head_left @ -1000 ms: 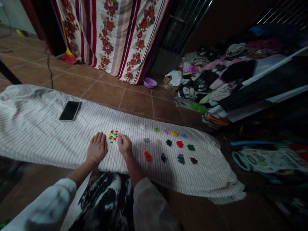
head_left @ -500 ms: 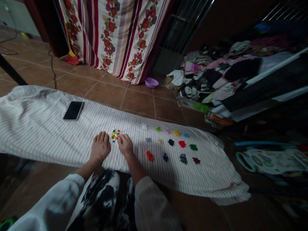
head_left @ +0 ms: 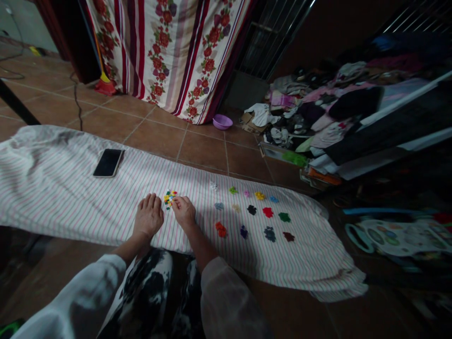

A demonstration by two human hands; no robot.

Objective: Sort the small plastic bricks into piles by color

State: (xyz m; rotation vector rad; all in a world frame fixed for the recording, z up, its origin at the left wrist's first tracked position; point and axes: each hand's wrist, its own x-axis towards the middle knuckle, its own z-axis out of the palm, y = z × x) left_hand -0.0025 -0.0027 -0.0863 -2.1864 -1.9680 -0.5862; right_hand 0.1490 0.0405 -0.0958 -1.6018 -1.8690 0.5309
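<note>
A small heap of mixed coloured pieces (head_left: 168, 200), yellow, green, white and red, lies on the striped cloth (head_left: 148, 165) between my hands. My left hand (head_left: 149, 215) rests palm down on the cloth just left of the heap, fingers stretched out. At the heap's right edge, my right hand (head_left: 184, 211) has its thumb and fingertips drawn together; anything between them is too small to make out. Further right, single-colour piles sit in rough rows, among them orange pieces (head_left: 221, 230), red pieces (head_left: 268, 212), black pieces (head_left: 251, 210) and yellow pieces (head_left: 260, 196).
A phone (head_left: 108, 163) lies on the cloth at the left. Beyond the cloth are a purple basin (head_left: 222, 122) and a red broom (head_left: 105, 86) on the tiled floor, near a floral curtain (head_left: 165, 56). Clothes (head_left: 318, 101) are heaped at the right.
My right hand stays at the heap, its fingertips shifting slightly over the pieces. My left hand holds its place on the cloth. The whole view has drifted very slightly.
</note>
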